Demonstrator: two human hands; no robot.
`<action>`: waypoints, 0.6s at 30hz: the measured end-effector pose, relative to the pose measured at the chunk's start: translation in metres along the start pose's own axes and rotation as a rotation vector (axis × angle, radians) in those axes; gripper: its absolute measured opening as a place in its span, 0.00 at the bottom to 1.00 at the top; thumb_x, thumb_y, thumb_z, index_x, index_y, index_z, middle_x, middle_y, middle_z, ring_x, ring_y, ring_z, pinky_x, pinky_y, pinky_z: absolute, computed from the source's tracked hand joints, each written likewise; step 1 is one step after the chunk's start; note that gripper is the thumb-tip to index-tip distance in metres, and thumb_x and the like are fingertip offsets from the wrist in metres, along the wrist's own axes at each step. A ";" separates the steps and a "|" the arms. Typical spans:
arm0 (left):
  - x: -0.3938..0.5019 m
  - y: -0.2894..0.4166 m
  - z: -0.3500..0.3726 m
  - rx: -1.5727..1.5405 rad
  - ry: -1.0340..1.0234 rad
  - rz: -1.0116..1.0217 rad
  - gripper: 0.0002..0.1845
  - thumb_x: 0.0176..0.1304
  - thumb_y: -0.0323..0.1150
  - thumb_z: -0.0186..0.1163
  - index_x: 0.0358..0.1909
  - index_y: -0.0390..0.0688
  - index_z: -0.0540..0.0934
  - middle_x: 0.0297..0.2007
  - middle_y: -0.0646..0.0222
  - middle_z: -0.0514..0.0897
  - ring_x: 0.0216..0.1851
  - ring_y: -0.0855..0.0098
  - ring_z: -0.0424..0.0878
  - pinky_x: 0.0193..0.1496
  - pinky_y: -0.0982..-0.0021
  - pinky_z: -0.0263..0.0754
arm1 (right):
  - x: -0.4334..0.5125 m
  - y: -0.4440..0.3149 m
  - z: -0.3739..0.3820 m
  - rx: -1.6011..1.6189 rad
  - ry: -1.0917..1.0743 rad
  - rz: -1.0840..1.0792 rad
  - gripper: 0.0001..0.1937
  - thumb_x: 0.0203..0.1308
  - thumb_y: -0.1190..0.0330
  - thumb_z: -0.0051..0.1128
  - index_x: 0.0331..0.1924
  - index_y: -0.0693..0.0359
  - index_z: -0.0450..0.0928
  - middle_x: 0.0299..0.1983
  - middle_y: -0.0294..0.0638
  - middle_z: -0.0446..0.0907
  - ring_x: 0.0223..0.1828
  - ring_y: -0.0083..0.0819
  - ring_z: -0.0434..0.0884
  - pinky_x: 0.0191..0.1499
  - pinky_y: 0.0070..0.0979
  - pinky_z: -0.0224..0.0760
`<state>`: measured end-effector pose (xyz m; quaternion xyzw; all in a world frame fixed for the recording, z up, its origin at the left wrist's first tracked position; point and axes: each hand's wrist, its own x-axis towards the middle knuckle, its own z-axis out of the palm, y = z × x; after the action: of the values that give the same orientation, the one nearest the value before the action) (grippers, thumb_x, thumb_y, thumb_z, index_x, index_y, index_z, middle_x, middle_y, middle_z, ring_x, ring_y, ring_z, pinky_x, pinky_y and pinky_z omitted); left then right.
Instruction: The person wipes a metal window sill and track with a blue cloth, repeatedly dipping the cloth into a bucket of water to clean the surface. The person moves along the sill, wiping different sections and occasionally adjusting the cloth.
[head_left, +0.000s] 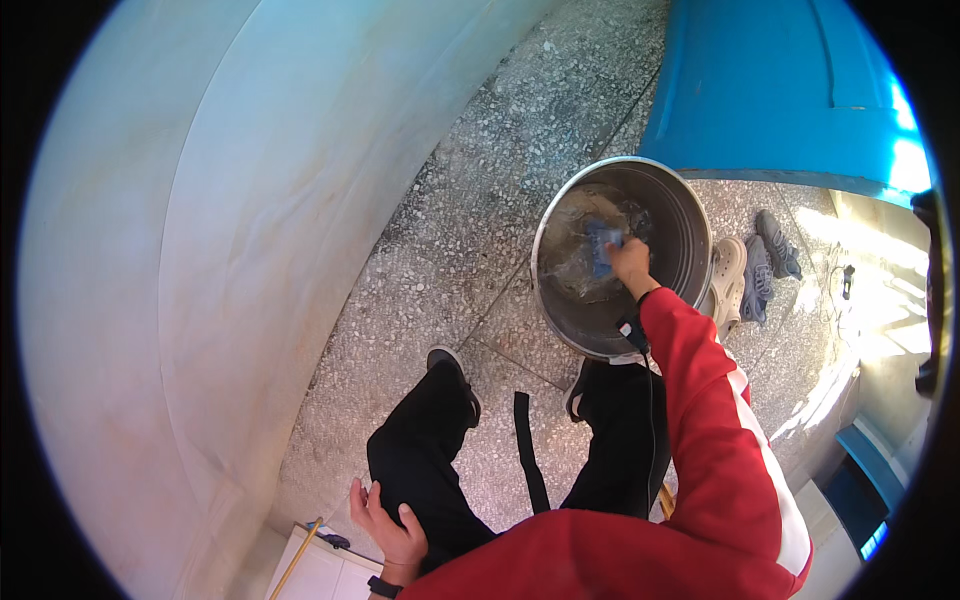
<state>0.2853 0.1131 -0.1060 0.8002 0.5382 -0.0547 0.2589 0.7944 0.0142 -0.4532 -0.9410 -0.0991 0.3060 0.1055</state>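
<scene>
My right hand (631, 262) reaches down inside a large round metal tub (679, 225) on the floor in front of my feet. Its fingers hold a blue object (602, 247), too blurred to identify. Around that object, murky water (574, 217) appears stirred up, with clear ripples or splashes. A black device with a cable (631, 331) sits by the tub's near rim, close to my right forearm. My left hand (390, 525) is beside my left thigh, fingers apart and holding nothing.
Right of the tub stand beige clogs (726, 281) and grey shoes (759, 277). A blue panel (750, 90) rises behind it. A pale wall (247, 247) runs along the left of the speckled floor (442, 247). A wooden stick (297, 559) leans over a white surface (319, 574) at lower left.
</scene>
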 end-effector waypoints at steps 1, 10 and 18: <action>0.002 0.000 0.000 0.008 -0.007 -0.015 0.30 0.64 0.34 0.53 0.65 0.28 0.64 0.70 0.36 0.55 0.70 0.40 0.55 0.71 0.47 0.53 | -0.001 0.001 0.000 0.012 0.152 0.031 0.19 0.56 0.58 0.66 0.42 0.66 0.83 0.38 0.60 0.84 0.45 0.53 0.85 0.46 0.44 0.77; 0.008 0.004 -0.002 0.016 -0.016 0.013 0.30 0.63 0.34 0.54 0.64 0.27 0.64 0.70 0.36 0.55 0.69 0.40 0.56 0.71 0.48 0.54 | -0.015 -0.002 0.007 -0.135 -0.133 -0.065 0.21 0.54 0.57 0.66 0.45 0.66 0.84 0.41 0.62 0.83 0.48 0.57 0.83 0.50 0.44 0.76; -0.003 0.011 -0.013 0.011 -0.007 -0.007 0.29 0.63 0.34 0.55 0.64 0.30 0.65 0.70 0.38 0.57 0.67 0.40 0.59 0.70 0.48 0.55 | -0.053 -0.025 -0.042 0.340 -0.203 0.111 0.18 0.59 0.63 0.66 0.47 0.69 0.83 0.38 0.52 0.86 0.41 0.36 0.87 0.39 0.33 0.82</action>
<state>0.2910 0.1140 -0.0895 0.7995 0.5399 -0.0615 0.2560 0.7742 0.0192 -0.3834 -0.8779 -0.0041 0.4170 0.2353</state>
